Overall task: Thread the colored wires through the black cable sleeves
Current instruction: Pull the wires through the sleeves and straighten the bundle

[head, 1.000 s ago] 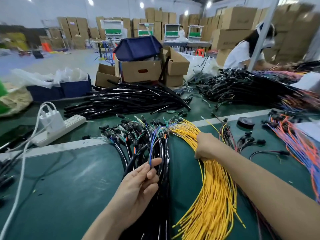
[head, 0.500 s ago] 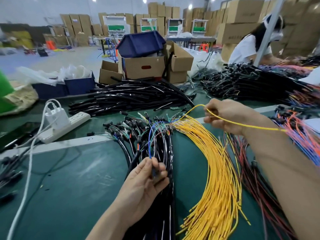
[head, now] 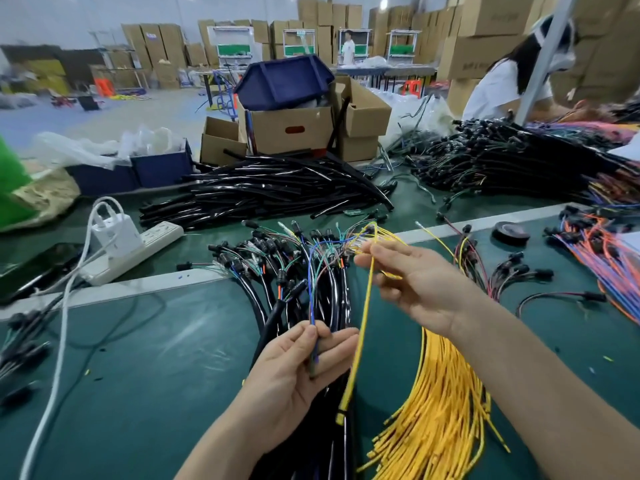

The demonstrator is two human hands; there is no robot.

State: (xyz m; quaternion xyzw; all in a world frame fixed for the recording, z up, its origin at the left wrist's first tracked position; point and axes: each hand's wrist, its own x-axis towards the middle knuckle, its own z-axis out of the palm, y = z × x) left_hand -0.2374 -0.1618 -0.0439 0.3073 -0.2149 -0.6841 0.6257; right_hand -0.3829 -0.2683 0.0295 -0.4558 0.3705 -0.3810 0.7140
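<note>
On the green bench [head: 131, 368], the black sleeves [head: 322, 296] are lying beside the yellow bundle [head: 440, 403] for easy reach, while the right hand [head: 419, 285] is pinching one yellow wire [head: 360, 337], dangling free for threading, and the left hand [head: 298, 368] is gripping thin blue and green wires [head: 311, 271], steadying them

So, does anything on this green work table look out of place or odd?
One thing: the dark blue plastic bin sits upside down and tilted on the open cardboard box at the back. The wire piles look sorted by colour, and nothing seems spilled or damaged.
</note>
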